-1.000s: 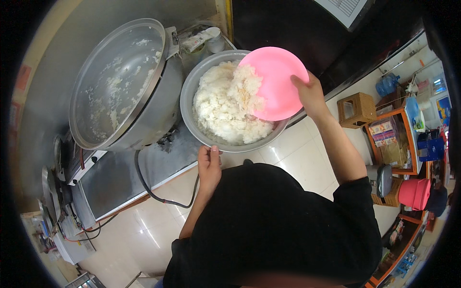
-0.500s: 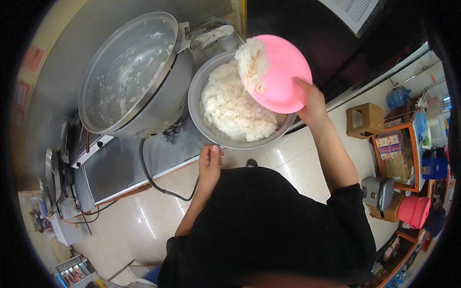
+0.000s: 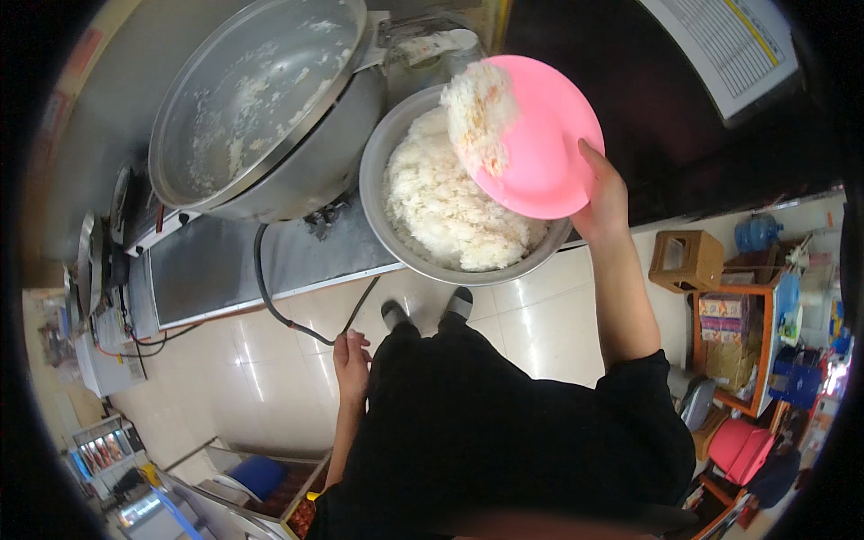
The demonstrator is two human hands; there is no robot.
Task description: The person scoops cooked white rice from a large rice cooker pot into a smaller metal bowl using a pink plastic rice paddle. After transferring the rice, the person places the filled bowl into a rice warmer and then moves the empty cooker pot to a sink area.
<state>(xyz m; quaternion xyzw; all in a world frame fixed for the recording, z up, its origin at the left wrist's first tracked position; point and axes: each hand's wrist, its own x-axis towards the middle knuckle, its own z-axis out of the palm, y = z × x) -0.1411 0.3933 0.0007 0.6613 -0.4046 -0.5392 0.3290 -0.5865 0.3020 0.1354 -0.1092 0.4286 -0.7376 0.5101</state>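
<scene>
My right hand (image 3: 605, 200) grips the right edge of a round pink plastic plate (image 3: 551, 135), thumb on its upper face. The plate is tilted over a wide grey metal bowl (image 3: 371, 202), and a clump of rice (image 3: 480, 115) clings to its left side. White cooked rice (image 3: 450, 202) is heaped in the bowl. Low at my left side hangs my left hand (image 3: 352, 362), fingers loosely curled, with nothing visible in them. It is apart from the bowl, and a black hose (image 3: 274, 301) runs behind it in the view.
A large metal cooker (image 3: 310, 148) with rice grains stuck inside stands left of the bowl on a grey metal counter (image 3: 220, 270). Printed sheets (image 3: 733, 54) lie on the dark surface at the upper right. A wicker stool (image 3: 686, 261) and an orange-edged shelf (image 3: 772, 328) stand to the right.
My left hand has dropped from beside the bowl's front rim down toward my side. The plate with rice stays over the bowl in my right hand. The view has shifted, and both feet now show.
</scene>
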